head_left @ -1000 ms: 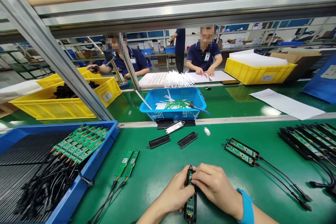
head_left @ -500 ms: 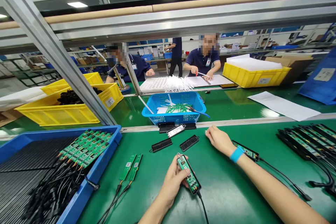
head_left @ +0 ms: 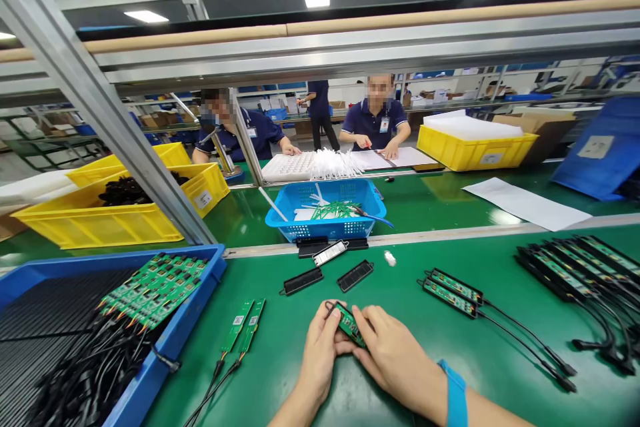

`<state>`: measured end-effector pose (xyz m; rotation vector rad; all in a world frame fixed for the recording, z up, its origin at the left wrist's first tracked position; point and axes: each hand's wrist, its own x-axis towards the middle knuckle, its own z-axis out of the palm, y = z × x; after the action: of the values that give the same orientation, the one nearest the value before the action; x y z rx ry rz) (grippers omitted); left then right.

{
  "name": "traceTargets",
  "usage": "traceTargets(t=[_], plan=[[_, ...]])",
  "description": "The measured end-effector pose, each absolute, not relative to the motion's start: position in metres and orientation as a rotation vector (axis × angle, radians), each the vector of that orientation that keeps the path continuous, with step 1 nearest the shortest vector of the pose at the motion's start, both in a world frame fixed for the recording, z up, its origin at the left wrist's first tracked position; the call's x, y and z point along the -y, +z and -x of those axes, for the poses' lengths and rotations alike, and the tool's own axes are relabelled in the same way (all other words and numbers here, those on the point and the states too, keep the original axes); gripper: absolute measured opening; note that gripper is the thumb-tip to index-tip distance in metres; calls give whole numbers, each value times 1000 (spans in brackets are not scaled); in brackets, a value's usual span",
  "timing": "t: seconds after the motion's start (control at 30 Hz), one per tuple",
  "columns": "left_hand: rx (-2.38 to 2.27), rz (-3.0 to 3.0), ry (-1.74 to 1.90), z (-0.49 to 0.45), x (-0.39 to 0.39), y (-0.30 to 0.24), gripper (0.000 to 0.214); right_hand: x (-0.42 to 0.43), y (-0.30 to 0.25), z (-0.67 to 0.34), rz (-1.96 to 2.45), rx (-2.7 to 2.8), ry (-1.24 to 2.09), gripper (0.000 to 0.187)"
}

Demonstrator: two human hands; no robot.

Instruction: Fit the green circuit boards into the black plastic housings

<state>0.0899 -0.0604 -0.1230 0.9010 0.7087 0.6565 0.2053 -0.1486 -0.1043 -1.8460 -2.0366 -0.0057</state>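
A green circuit board in a black case point(head_left: 346, 321) sits between both my hands, low over the green table point(head_left: 440, 353). My left hand point(head_left: 320, 349) grips its left side with curled fingers. My right hand point(head_left: 393, 353), with a blue wristband, closes on its right side, fingertips on the board. Just beyond lie two loose black covers point(head_left: 327, 278) and a small white bit point(head_left: 389, 257).
Two bare boards with wires point(head_left: 243, 325) lie to the left by a blue tray point(head_left: 165, 340) of boards and cables. Cased boards with cables point(head_left: 453, 291) lie right, more point(head_left: 575, 267) far right. A blue basket point(head_left: 327, 210) and yellow bins point(head_left: 105, 217) stand behind. Three people work across the line.
My right hand has come back from the white bit near the covers and closed on the board. The board, held alone in my left hand before, is now in both hands.
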Motion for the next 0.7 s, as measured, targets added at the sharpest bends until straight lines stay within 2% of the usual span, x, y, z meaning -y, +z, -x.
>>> traceTargets(t=[0.17, 0.23, 0.47, 0.57, 0.7], plan=[[-668, -1135, 509, -88, 65, -130, 58, 164, -108, -232, 2027, 2027, -176, 46], [-683, -1366, 505, -85, 63, -133, 60, 177, -111, -258, 2139, 1992, -302, 44], [-726, -2020, 327, -67, 55, -109, 25, 209, -133, -327, 2341, 1847, -714, 37], [-856, -2299, 207, -43, 54, -91, 21, 197, -127, -313, 2170, 1874, -618, 30], [-1446, -2551, 120, 4, 42, -82, 26, 170, -116, -267, 1842, 1955, -253, 26]])
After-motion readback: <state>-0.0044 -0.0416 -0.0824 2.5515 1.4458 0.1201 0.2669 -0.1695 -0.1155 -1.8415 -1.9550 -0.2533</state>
